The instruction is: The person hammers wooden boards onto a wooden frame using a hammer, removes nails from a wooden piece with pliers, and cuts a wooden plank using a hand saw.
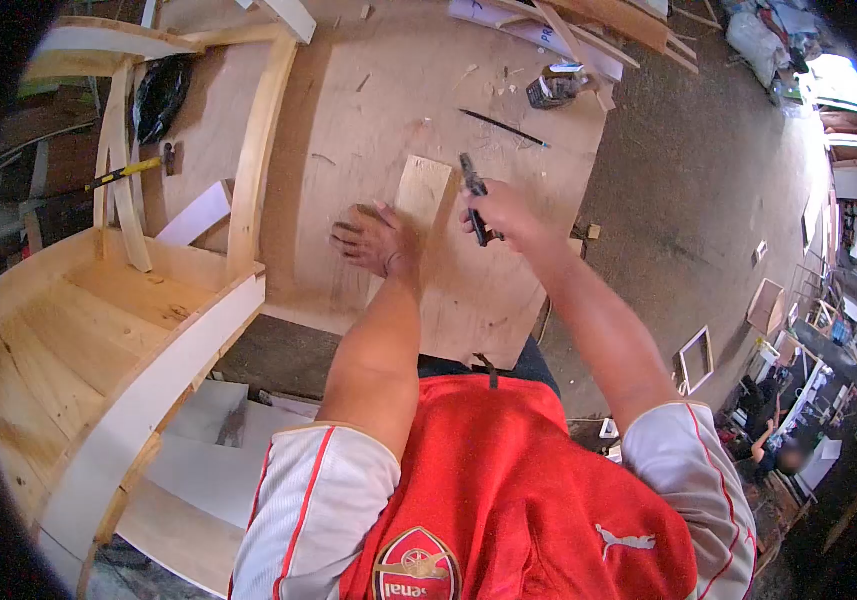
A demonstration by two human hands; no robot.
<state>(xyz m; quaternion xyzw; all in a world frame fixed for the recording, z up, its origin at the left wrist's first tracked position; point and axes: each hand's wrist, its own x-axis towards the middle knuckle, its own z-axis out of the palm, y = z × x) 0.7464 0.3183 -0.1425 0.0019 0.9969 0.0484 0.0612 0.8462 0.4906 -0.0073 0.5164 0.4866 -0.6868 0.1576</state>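
My left hand (pixel 377 240) lies palm down on the plywood work surface (pixel 349 130), fingers spread, its thumb side against a short pale wooden board (pixel 427 188). Part of that board is hidden beneath the hand and forearm. In my right hand (pixel 505 212) is a dark hand tool that looks like pliers (pixel 474 180), its head pointing away from me. The tool is held just right of the board's far end, and my fingers cover part of its handles.
A wooden frame (pixel 264 150) stands at left, with a yellow-handled hammer (pixel 129 172) by it. On the plywood are a dark pencil-like rod (pixel 504 128) and a small dark container (pixel 553 90). Wood strips lie at the far edge. Another person (pixel 771 455) is at far right.
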